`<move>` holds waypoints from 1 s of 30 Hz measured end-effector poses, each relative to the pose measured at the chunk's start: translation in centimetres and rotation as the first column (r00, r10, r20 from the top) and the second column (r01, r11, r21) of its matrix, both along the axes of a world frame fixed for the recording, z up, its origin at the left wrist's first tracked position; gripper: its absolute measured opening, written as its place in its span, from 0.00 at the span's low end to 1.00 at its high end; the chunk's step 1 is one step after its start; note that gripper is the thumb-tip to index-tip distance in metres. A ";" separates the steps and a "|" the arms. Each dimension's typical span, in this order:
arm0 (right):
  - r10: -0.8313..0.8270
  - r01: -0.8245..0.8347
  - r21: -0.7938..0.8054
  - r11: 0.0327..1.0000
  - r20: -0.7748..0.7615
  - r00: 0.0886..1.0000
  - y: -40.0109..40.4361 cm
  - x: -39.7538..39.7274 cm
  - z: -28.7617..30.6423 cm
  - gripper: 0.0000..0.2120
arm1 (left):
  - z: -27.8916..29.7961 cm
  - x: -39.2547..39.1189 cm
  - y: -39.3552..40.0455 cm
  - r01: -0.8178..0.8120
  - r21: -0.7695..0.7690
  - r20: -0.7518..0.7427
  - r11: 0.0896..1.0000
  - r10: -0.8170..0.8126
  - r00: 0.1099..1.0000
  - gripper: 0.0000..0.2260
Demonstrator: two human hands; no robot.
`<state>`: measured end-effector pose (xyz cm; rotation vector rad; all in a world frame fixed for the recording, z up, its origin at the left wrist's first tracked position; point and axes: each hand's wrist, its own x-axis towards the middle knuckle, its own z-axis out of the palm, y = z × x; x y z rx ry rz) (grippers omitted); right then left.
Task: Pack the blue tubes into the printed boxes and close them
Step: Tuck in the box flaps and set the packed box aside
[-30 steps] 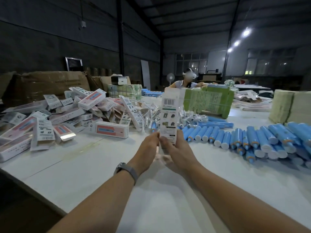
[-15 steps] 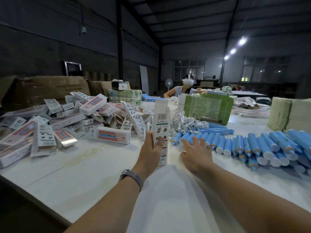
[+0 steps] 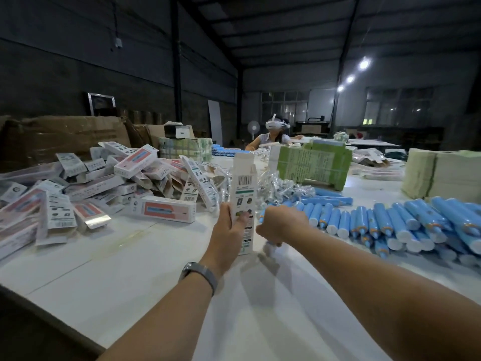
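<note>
Holding a box point(image 3: 244, 199) upright on the table point(image 3: 109, 272), our left hand point(image 3: 229, 233) wraps round its lower part, thumb on the front. The box top is open, flaps up. Just right of it our right hand point(image 3: 279, 226) is curled round something small and blurry near the table; we cannot tell what it is. The tubes point(image 3: 390, 220) lie in rows to the right of that hand. A heap of boxes point(image 3: 104, 183) sits left of our left hand.
</note>
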<state>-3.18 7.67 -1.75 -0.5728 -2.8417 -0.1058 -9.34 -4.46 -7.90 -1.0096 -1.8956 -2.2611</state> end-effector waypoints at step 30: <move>0.089 -0.594 -0.315 0.741 -0.829 0.552 -3.7 1.2 9.2 0.28 | 0.6 1.0 -0.4 -0.048 -0.066 -0.019 0.997 0.047 0.999 0.08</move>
